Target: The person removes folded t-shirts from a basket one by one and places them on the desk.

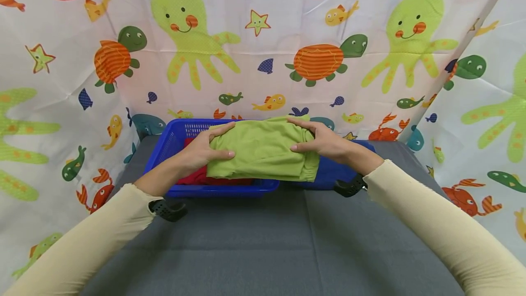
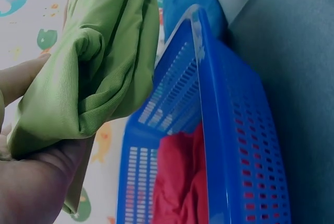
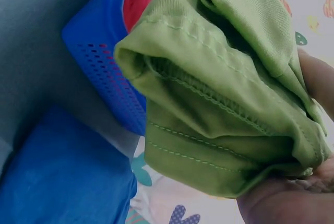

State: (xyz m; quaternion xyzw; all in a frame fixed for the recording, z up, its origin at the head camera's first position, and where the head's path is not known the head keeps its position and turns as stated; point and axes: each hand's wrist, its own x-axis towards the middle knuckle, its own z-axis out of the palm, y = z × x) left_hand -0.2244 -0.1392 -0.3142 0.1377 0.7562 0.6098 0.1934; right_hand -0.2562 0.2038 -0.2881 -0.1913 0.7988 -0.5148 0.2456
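Both hands hold a folded lime-green garment [image 1: 263, 150] in the air, one at each end. My left hand [image 1: 205, 147] grips its left end, thumb on the near face; the left wrist view shows the folded layers [image 2: 115, 72] between thumb and fingers. At the other end my right hand [image 1: 324, 143] pinches the cloth, where the right wrist view shows a stitched hem [image 3: 209, 156]. Behind and below the garment stands a blue plastic basket [image 1: 222, 191] with perforated walls. Red cloth [image 2: 177, 177] lies inside the basket.
To the right of the basket lies a blue cloth item [image 3: 68, 172], partly hidden by the garment in the head view. A grey cloth [image 1: 255, 250] covers the table. Curtains printed with sea animals [image 1: 255, 58] enclose the back and sides.
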